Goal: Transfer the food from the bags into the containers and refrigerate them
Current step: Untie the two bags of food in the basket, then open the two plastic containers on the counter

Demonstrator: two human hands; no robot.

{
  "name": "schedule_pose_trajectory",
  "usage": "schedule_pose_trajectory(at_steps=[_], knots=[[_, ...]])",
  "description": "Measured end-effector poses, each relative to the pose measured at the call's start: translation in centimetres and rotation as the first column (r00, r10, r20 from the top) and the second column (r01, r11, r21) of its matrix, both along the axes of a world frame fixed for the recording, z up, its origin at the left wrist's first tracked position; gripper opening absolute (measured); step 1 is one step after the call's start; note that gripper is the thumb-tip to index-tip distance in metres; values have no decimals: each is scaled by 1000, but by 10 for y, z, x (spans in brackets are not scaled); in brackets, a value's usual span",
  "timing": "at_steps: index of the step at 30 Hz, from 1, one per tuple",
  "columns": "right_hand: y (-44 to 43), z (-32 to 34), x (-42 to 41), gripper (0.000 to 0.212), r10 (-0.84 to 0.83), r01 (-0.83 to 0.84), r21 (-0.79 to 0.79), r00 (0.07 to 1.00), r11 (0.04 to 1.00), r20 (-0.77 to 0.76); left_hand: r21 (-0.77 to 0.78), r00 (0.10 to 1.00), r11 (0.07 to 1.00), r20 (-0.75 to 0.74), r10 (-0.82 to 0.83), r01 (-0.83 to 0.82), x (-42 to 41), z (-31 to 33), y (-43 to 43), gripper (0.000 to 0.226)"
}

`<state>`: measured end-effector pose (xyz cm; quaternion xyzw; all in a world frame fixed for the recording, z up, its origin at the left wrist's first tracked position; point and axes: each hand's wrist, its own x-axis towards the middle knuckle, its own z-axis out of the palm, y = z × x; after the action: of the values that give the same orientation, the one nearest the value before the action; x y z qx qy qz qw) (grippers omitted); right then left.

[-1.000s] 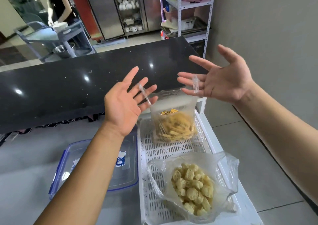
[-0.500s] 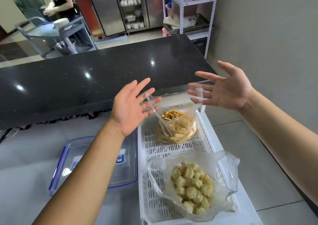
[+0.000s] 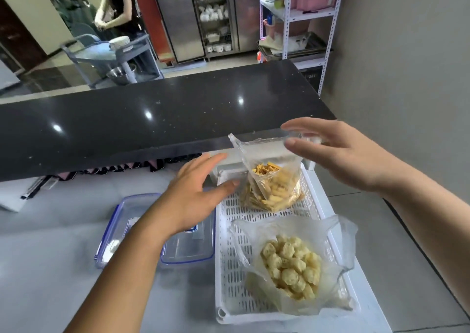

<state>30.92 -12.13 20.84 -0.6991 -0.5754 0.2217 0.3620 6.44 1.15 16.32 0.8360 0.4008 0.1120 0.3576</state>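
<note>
A clear bag of yellow strips [image 3: 272,187] stands at the far end of the white perforated tray [image 3: 220,256]. A second open bag of pale fried puffs [image 3: 292,264] lies at the tray's near end. My left hand [image 3: 193,198] hovers palm down just left of the strip bag, fingers straight, holding nothing. My right hand [image 3: 340,154] is above and right of that bag, fingers extended, with the bag's upper rim against its fingertips. A clear lidded container with blue clips [image 3: 178,252] sits left of the tray, partly hidden by my left forearm.
A black stone counter [image 3: 152,119] runs across behind the tray. Beyond it, a person [image 3: 119,9] stands at a grey cart [image 3: 106,55] with bowls. Steel fridges [image 3: 178,14] and a white shelf rack [image 3: 292,14] line the back. A grey wall is close on the right.
Both hands have dropped lower and the strip bag has come down onto the tray. My left hand has slipped free of the bag's rim and turned palm down.
</note>
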Motion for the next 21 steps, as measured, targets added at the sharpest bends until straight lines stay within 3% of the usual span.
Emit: schedule_pose_trajectory(at_steps=[3, 6, 9, 16, 19, 21], knots=[[-8, -10, -27, 64, 58, -54, -27, 982, 998, 177, 38, 993, 995, 69, 93, -96, -22, -23, -19, 72], [-16, -20, -50, 69, 118, -102, -63, 933, 993, 339, 131, 985, 978, -43, 168, -161, -44, -44, -39, 76], [-22, -25, -69, 73, 156, -127, -97, 893, 987, 421, 90, 965, 978, -170, 201, -188, -66, -64, -56, 86], [-20, -33, -126, 75, 299, -256, -155, 816, 954, 496, 75, 905, 955, -305, 296, -287, -119, -84, -71, 89], [-16, -38, -157, 71, 321, -285, -149, 815, 947, 482, 109, 873, 945, -361, 327, -308, -147, -91, -59, 100], [-10, -45, -181, 71, 344, -303, -162, 811, 939, 473, 123, 846, 945, -421, 327, -303, -168, -98, -47, 95]])
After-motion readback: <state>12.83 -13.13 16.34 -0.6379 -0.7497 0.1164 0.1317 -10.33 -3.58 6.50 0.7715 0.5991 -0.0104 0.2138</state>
